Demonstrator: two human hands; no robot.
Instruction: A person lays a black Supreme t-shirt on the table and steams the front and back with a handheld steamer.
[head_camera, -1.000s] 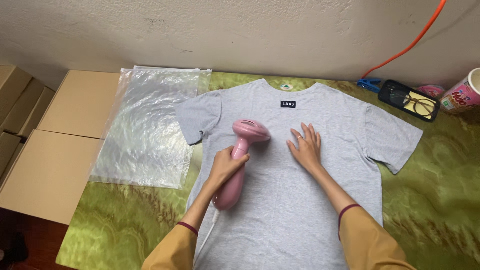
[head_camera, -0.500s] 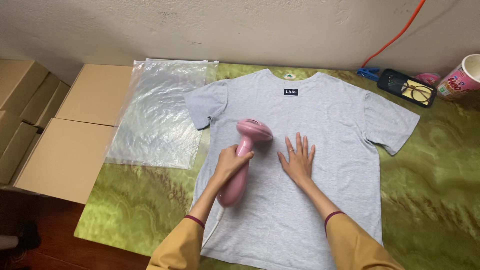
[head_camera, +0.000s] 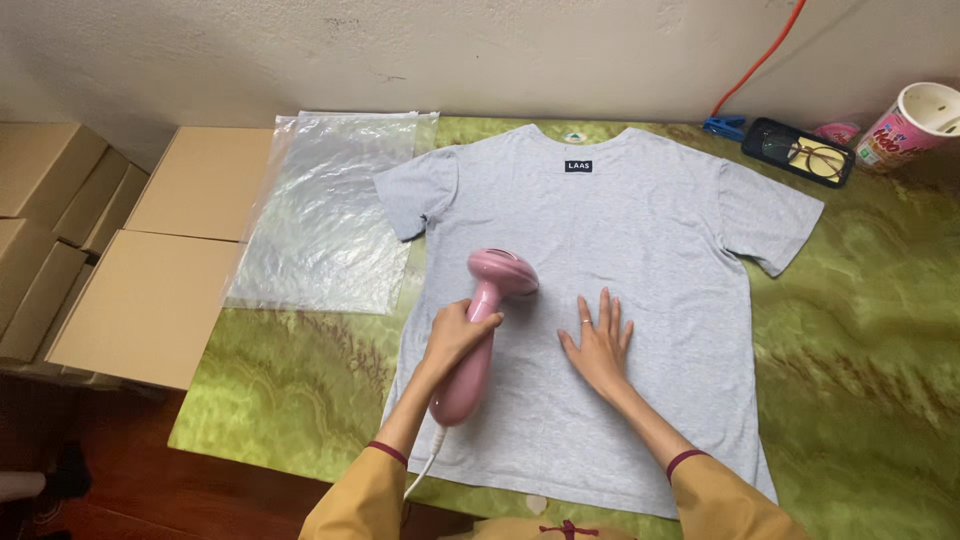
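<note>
Two hands on the job, and both are on the shirt (head_camera: 640, 290). Your left hand (head_camera: 455, 335) is clenched round the handle of the pink steamer (head_camera: 478, 340), fingers wrapped over the upper part of the grip, thumb towards the head. That head sits face down on the grey cloth, just above your knuckles, left of the shirt's middle. The steamer's body runs back under your palm towards your wrist, and a white cord (head_camera: 425, 470) trails off its tail. Your right hand (head_camera: 598, 345) holds nothing: fingers released, spread flat, pressing the fabric just to the right of the steamer, near it but not touching it.

One shirt, lying flat on the green cloth (head_camera: 860, 380), neck towards the wall. One steamer. One clear plastic bag (head_camera: 325, 215) to the left of the shirt, its edge touching the sleeve. One pair of glasses (head_camera: 805, 155) on a dark case, one cup (head_camera: 910, 125) far right, one blue clip (head_camera: 725, 126). Several cardboard boxes (head_camera: 150, 300) stand to the left.
</note>
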